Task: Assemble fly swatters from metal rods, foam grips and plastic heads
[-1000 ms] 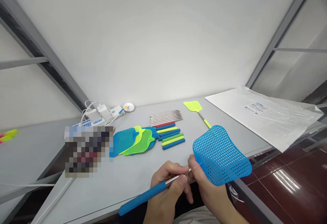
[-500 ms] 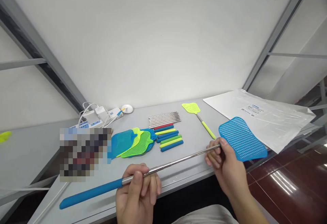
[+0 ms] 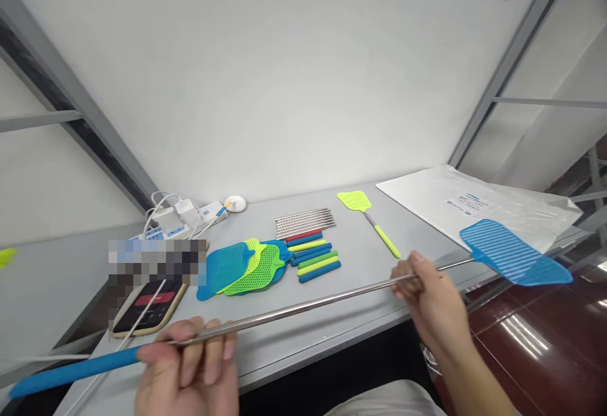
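A blue telescopic fly swatter (image 3: 308, 305) stretches across the view, its metal rod drawn out long. My left hand (image 3: 190, 359) is closed on the rod beside the blue grip at lower left. Farther right, my right hand (image 3: 427, 289) pinches the rod a short way below the blue mesh head (image 3: 515, 255). Behind the rod lie loose swatter heads (image 3: 256, 270) in blue, yellow and green, overlapping. Beside them are several coloured grips (image 3: 315, 255) and a row of metal rods (image 3: 306, 221). A yellow-green fly swatter (image 3: 374, 223) lies to their right.
At the right end of the grey table (image 3: 355, 321) lies a large white plastic bag (image 3: 474, 201) with a label. On the left are a phone (image 3: 152, 305), partly blurred out, and a power strip (image 3: 164, 232) with chargers. A white cable crosses the phone. Behind stands a white wall.
My left hand has moved left and down, and my right hand slightly right. The swatter's rod is longer, and its blue head sits farther right and has turned.
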The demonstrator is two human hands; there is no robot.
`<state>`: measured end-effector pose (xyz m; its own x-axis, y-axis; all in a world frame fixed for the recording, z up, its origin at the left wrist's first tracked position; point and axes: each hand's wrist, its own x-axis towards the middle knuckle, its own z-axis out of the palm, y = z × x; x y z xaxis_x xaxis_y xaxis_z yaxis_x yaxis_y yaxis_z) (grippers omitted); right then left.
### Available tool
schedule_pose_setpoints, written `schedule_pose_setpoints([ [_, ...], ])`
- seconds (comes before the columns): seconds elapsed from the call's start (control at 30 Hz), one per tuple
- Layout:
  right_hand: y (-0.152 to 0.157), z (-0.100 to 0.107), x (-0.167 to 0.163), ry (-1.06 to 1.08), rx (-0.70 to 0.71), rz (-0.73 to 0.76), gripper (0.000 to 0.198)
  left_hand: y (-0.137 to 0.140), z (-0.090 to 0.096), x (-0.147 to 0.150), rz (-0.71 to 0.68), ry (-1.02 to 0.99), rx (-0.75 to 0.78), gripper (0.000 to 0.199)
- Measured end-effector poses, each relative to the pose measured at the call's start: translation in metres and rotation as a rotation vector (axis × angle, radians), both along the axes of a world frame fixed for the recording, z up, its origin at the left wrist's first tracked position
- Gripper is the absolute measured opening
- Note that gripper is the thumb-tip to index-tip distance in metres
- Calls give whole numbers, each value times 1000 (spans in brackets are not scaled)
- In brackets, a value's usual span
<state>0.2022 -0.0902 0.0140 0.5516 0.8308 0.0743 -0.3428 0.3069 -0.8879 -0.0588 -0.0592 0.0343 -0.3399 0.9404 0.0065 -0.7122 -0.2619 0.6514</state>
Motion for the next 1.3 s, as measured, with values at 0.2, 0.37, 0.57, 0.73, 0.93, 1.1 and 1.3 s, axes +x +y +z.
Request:
schedule_pose_setpoints([
  [0.2, -6, 17, 32, -31, 35, -123, 51, -4, 11, -9, 49, -14, 24, 29],
  [0.37, 0, 0, 9, -28, -8, -92, 50, 2, 5, 10, 83, -60, 7, 29],
  [0.57, 1, -22, -45, -110, 12, 136, 52, -3, -11, 36, -83, -12, -40, 25],
  [0.73, -3, -19, -49, -104, 16, 143, 53, 0, -3, 6, -60, -22, -30, 22],
  [0.93, -9, -3, -7, -34, -5, 5, 52, -1, 10, -17, -9, -68, -34, 21],
  [1.1, -8, 2, 10, 40, -31, -30, 50, -5, 5, 13, -86, -107, -24, 21],
  [1.3, -5, -9, -11, 22, -12, 21, 47, -9, -6, 46, -101, -147, -90, 20],
])
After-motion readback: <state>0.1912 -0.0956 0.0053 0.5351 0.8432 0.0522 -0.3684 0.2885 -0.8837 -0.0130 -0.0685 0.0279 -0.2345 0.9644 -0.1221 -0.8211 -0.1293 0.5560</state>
